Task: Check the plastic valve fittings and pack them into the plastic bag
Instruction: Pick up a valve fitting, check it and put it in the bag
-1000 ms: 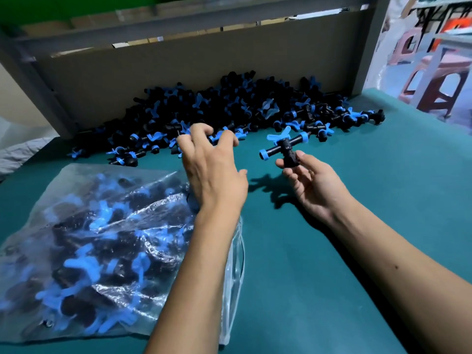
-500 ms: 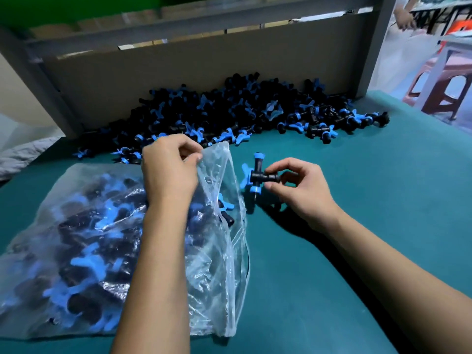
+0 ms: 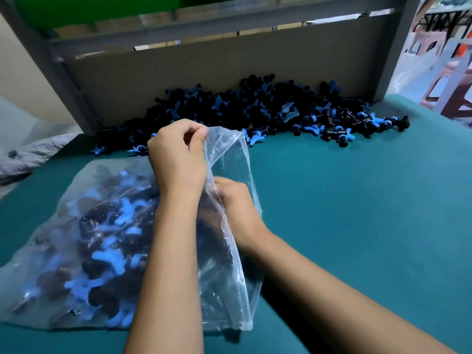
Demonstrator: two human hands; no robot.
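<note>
Lying at lower left: clear plastic bag (image 3: 76, 226) on the teal table top (image 3: 357, 213), bulging with black valve fittings with blue winged handles (image 3: 107, 251), mouth facing right.
Left hand (image 3: 178, 159): centre frame, fingers curled, pinching the bag's upper mouth edge and lifting it.
Right hand (image 3: 237, 203): just right of it, inside the bag mouth behind the film; grip cannot be told.
Loose fittings pile (image 3: 255, 108): upper centre to right, heaped against the grey cardboard backboard (image 3: 204, 72).
</note>
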